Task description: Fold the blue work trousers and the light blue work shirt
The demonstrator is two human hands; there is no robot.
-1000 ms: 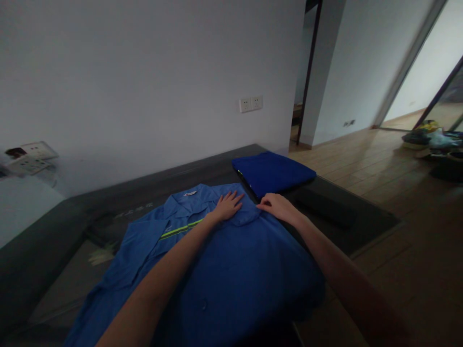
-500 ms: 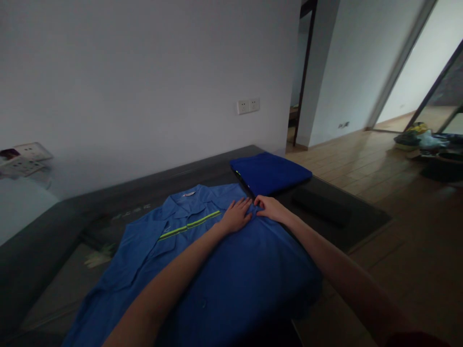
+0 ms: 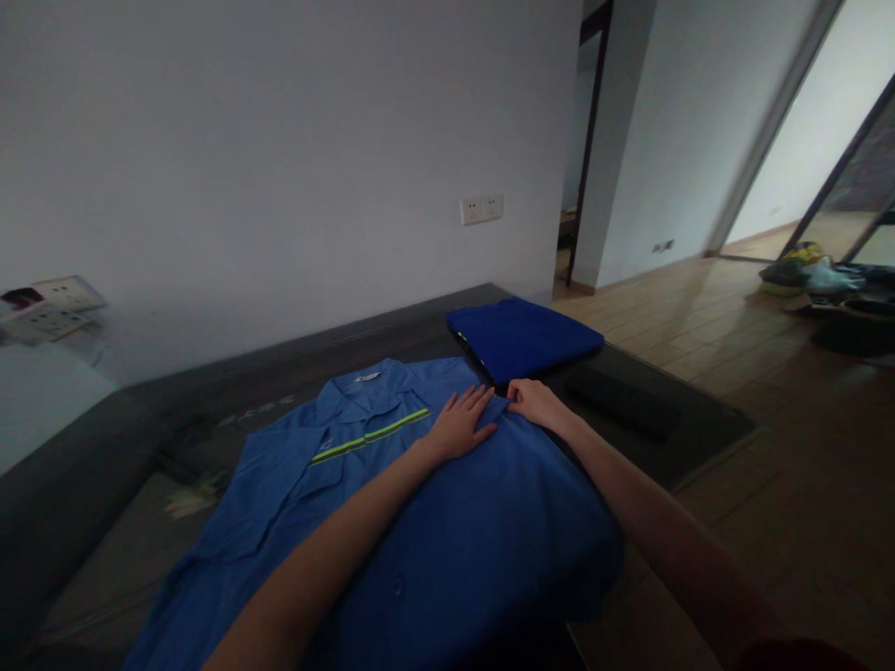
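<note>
A blue work shirt [image 3: 378,424] with yellow-green stripes across the chest lies spread over a dark table, its collar pointing away from me. My left hand [image 3: 461,424] rests flat on the fabric near the right shoulder, fingers stretched out. Just to its right, my right hand [image 3: 537,405] pinches the shirt's edge between thumb and fingers. The near part of the shirt hangs toward me below my forearms, in shadow.
A folded darker blue garment [image 3: 524,337] lies at the table's back right, with a long black object [image 3: 621,401] in front of it. The dark table [image 3: 706,419] meets a white wall with a socket [image 3: 482,209]. Bags [image 3: 821,275] sit on the wooden floor at far right.
My right hand has moved slightly right along the shirt's edge, away from the left hand, still pinching. My left hand has slid a little to the right, staying flat.
</note>
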